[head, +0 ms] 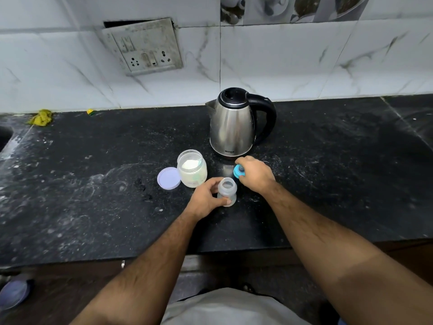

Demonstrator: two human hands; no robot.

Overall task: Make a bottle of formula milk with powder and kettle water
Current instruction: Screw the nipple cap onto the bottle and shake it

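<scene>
Fingers of the left hand [206,198] curl round the baby bottle [226,192], thumb across its near side, holding it upright on the countertop [93,184]. The right hand [256,174] arches knuckles-up just beyond it, fingertips pinching the blue teat cap [239,172], which sits at or just above the counter beside the bottle's open mouth. Both forearms reach in from the near edge, the left from below, the right slanting in from the lower right.

Black, speckled and dusted with pale smears, the countertop runs wide to either side of the hands, with a sink edge [4,137] at far left and the tiled wall [304,66] closing off the back. On the wall hangs a grimy switch plate [143,46].

Behind the hands stands the steel kettle [232,127], rounded and shiny, black lid shut, black handle to the right, spout to the left. Left of the bottle is the clear powder jar [192,168], open, with white powder inside. Its flat lilac lid [168,178] lies touching the jar's left side. The bottle is translucent and waisted. A crumpled yellow cloth [42,117] lies far back left.
</scene>
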